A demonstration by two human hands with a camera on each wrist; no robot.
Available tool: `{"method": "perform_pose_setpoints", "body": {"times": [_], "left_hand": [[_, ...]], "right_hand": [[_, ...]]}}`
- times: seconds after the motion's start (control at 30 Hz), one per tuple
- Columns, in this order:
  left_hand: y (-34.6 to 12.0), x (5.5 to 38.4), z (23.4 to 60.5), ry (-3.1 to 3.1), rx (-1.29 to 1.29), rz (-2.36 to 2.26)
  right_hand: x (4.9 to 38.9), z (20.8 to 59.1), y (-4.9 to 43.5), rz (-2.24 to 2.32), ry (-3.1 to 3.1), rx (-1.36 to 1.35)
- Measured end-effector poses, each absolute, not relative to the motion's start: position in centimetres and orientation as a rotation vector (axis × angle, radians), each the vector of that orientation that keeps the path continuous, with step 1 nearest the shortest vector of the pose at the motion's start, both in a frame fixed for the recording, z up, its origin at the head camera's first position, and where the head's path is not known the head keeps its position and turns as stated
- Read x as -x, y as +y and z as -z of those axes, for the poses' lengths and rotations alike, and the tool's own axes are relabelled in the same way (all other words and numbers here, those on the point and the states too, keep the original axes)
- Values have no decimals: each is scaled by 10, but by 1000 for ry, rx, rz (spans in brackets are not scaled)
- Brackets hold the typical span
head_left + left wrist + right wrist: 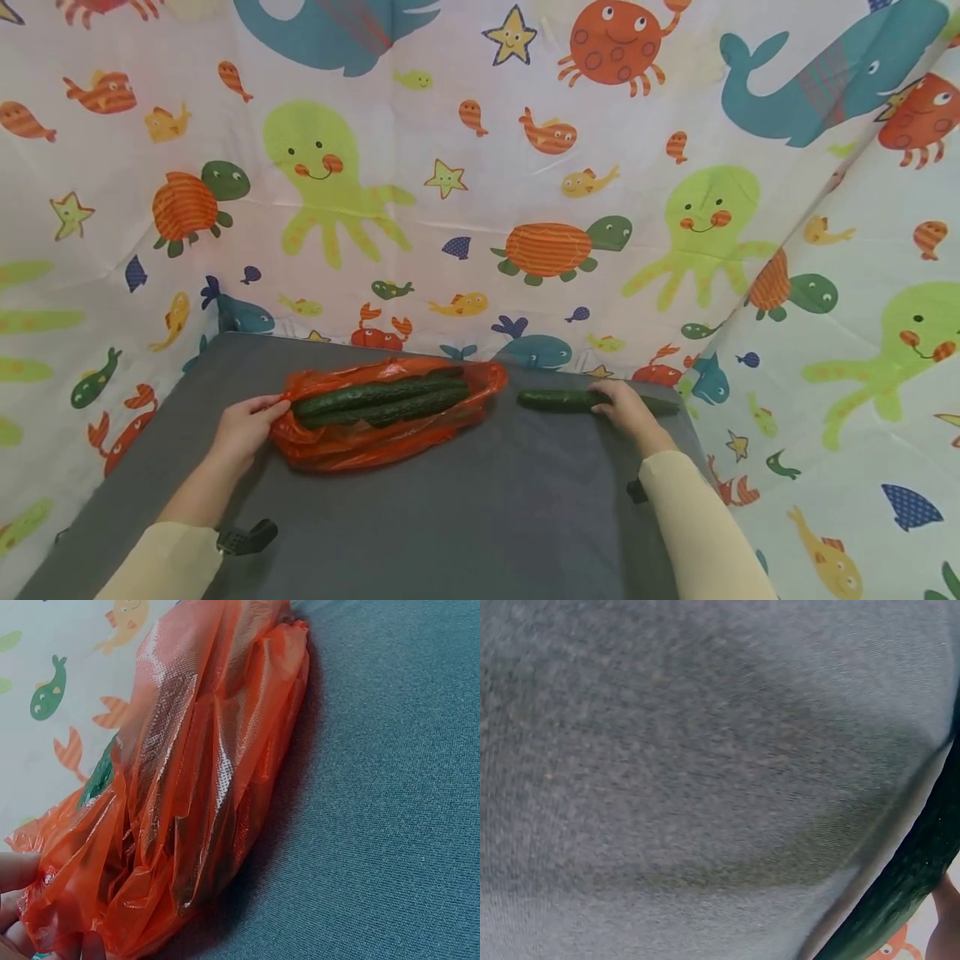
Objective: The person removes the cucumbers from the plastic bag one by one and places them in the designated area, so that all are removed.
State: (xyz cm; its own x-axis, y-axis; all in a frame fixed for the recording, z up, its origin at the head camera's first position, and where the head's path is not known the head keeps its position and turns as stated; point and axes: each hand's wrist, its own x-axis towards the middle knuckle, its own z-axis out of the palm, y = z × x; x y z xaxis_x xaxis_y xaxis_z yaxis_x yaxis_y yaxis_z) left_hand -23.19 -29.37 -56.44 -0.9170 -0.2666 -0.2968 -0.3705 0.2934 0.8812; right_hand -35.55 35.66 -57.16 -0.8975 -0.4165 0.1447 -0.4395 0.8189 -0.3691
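on the left of the table [450, 525], i have my left grip [243, 425] pinching an orange bag [360, 454] of cucumbers [382, 408] by its end, and farther right my right grip [628, 412] grasping a single cucumber [558, 401] near the far edge.

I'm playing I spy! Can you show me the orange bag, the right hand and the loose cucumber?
Orange bag [375, 448], head view: its front side.
Right hand [628, 412], head view: the back of it.
Loose cucumber [561, 401], head view: the green skin left of the hand.
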Motion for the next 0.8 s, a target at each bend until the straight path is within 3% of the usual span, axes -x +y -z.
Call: {"method": "perform_pose_setpoints", "body": {"times": [0.47, 0.8], "left_hand": [[-293, 235, 559, 2430, 612, -1700], [-292, 233, 556, 2414, 604, -1726]], "right_hand": [[365, 577, 352, -598, -2982, -656], [367, 574, 340, -558, -3062, -483]]}}
